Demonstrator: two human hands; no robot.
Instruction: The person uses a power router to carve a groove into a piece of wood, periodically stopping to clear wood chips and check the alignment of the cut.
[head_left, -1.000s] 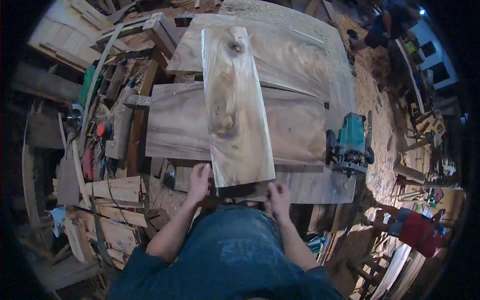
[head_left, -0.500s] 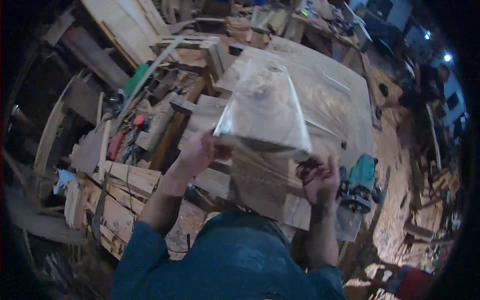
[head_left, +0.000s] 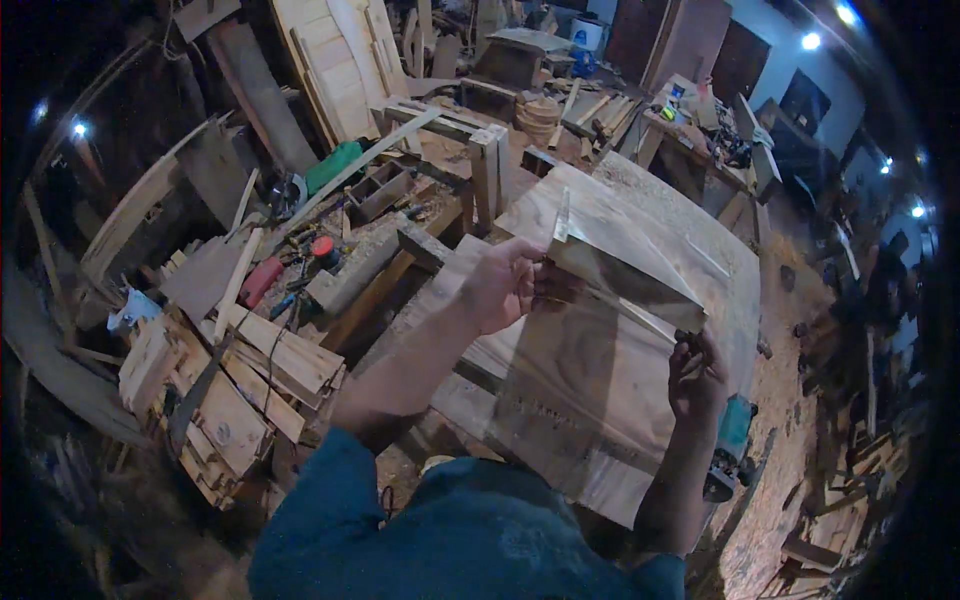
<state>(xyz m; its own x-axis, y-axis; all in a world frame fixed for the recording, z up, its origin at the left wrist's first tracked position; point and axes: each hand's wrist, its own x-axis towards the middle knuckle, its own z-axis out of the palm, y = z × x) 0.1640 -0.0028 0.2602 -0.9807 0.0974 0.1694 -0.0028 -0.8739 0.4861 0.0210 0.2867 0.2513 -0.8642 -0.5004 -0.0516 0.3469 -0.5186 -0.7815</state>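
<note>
I hold a long wooden plank (head_left: 615, 265) lifted off the workbench, tilted so that I see it nearly end-on. My left hand (head_left: 500, 285) grips its near left edge. At its right edge my right hand (head_left: 697, 375) is closed around the wood. Below the plank lie wide boards (head_left: 570, 400) on the workbench (head_left: 700, 240), dusted with sawdust. A teal power tool (head_left: 730, 450) sits on the bench's right side, just below my right hand.
Left of the bench lies a pile of short wood offcuts (head_left: 240, 380), a red tool (head_left: 262, 280) and a wooden crate (head_left: 380, 190). Planks and panels lean at the back (head_left: 340, 60). Sawdust covers the floor at right (head_left: 790, 440).
The plank lay flat on the boards a second ago. I have lifted it and tipped it up toward me, and my view has swung to the right and up.
</note>
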